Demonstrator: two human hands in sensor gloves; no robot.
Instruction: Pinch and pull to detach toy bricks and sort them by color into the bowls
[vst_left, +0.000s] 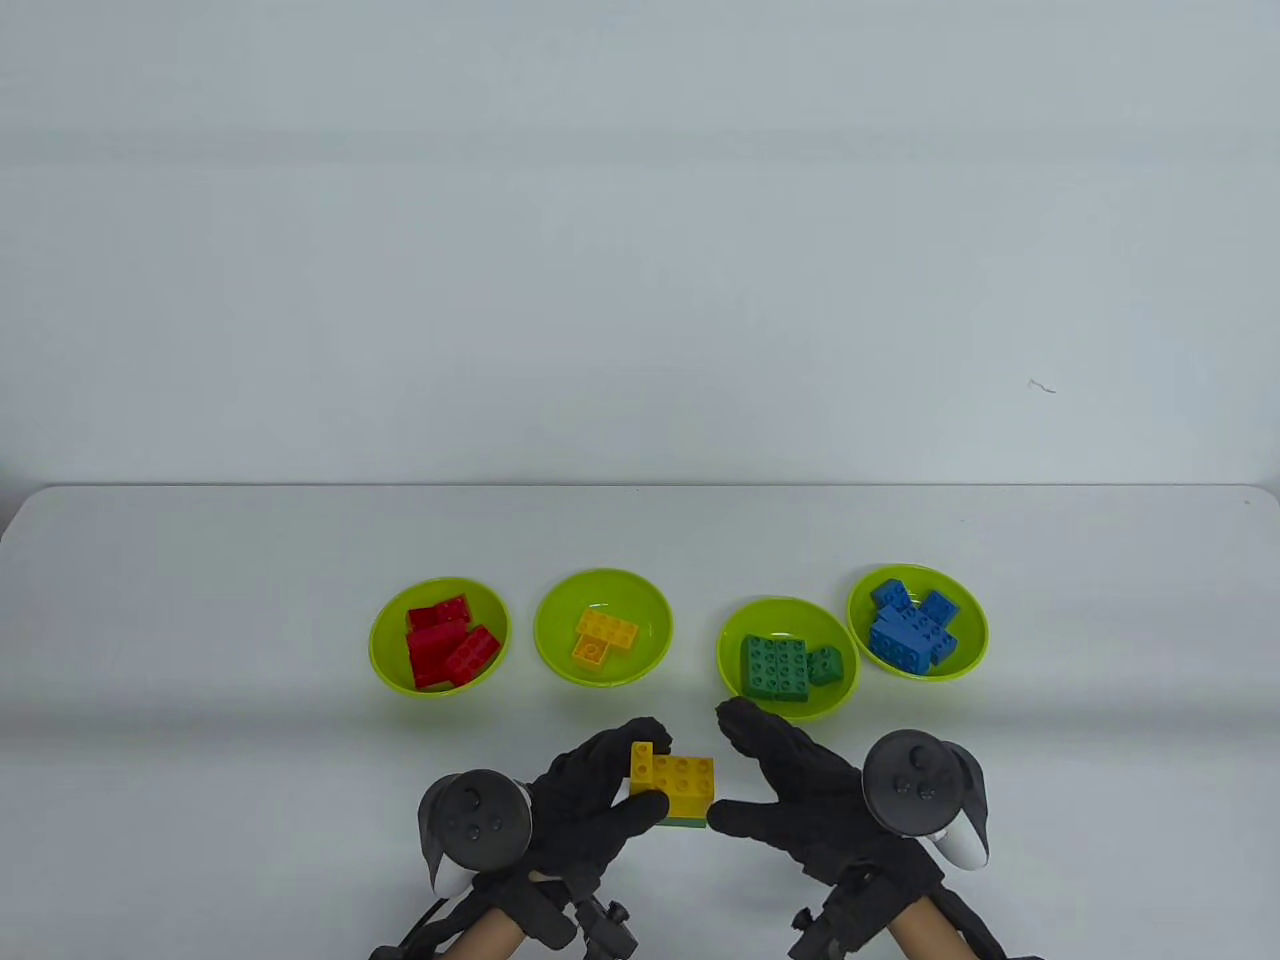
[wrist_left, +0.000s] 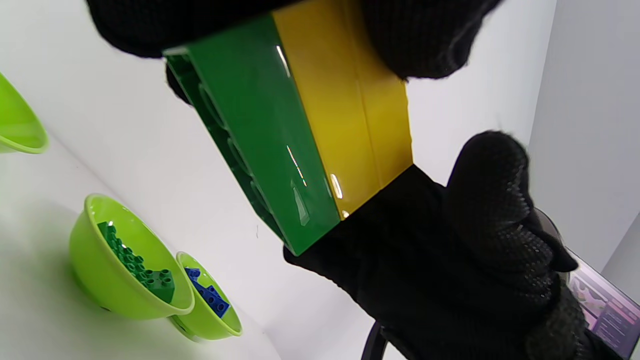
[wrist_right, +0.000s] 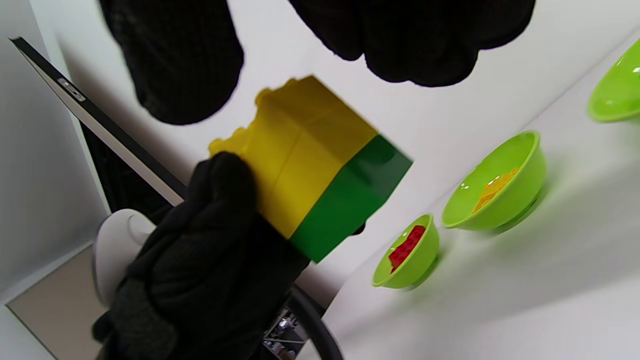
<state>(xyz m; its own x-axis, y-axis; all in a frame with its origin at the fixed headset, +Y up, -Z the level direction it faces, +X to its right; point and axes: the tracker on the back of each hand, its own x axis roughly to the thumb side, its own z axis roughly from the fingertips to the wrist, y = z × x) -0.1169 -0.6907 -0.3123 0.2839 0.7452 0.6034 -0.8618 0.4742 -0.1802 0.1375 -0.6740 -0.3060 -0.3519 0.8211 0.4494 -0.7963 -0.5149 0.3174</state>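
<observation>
Yellow bricks on a green brick form the last joined stack, held above the desk by the left hand, fingers curled round it. Right hand is spread beside it, holding nothing. Red, yellow, green and blue bowls already hold sorted bricks; this stack remains to split

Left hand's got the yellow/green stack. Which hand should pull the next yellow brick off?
Right, probably. The left hand already grips the brick stack, so it serves as the anchor. The right hand is open, holds nothing, and sits right beside the stack.
</observation>
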